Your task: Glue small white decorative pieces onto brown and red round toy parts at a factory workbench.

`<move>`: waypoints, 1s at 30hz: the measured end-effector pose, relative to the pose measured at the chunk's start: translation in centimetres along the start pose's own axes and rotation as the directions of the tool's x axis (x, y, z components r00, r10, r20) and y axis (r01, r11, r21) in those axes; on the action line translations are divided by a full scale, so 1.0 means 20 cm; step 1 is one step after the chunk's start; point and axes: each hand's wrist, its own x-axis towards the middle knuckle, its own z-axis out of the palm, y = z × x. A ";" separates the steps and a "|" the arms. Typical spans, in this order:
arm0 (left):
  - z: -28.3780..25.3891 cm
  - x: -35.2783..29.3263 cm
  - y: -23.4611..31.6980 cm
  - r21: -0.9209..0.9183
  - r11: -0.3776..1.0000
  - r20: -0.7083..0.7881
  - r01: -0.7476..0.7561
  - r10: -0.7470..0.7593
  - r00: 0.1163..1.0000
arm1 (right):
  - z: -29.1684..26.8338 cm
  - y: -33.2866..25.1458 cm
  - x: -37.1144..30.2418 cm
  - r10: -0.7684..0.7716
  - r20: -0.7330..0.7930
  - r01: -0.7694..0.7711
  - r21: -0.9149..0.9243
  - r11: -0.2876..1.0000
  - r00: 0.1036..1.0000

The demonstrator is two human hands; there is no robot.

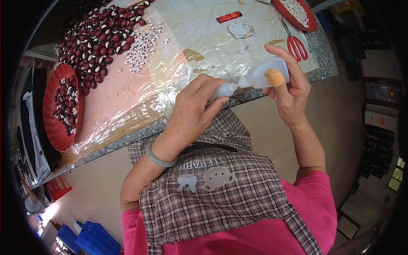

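My left hand (187,106) is closed around a small translucent squeeze bottle (222,91), its neck pointing right. In my right hand (292,95) lies a larger, flat translucent bottle (256,73), tilted so its narrow nozzle meets the small bottle's mouth. Whether the nozzle goes inside the mouth I cannot tell. An orange finger cot (275,77) covers my right thumb, which presses on the larger bottle. Just beyond my left fingers, a white conical cap (189,73) is on the plastic-covered table. A small pinkish-tipped nozzle piece (244,49) lies past the bottles.
Dark red, black and white beads (100,42) are heaped at far left beside small white pieces (142,49). A red scalloped tray (50,112) holds more beads. Red-handled scissors (297,49), another red tray (312,24), a red-and-black case (229,17) and crumpled plastic (241,30) lie far right.
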 end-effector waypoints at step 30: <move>0.04 0.02 -0.05 -0.042 0.995 0.001 0.093 -0.093 0.996 | 0.02 0.08 0.02 -0.001 0.024 0.001 -0.002 1.000 1.000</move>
